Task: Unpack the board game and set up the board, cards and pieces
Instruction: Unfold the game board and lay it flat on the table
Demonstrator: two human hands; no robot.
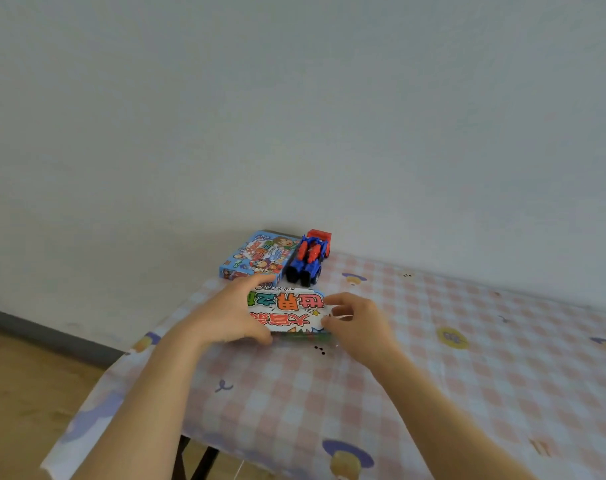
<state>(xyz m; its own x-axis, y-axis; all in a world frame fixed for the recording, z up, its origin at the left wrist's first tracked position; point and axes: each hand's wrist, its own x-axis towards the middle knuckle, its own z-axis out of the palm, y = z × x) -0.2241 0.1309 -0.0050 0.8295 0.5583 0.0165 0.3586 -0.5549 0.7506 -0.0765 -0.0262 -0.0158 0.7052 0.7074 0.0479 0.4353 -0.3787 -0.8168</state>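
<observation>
The game pack (287,311) lies on the worktop (433,358) near its far corner. The left hand (230,315) grips its left end; the right hand (358,322) pinches the right edge. Likely light, flat, slippery-wrapped: best held by the ends.

A home: checked tablecloth (433,358), toy truck (308,259), bare wall (294,98)
</observation>
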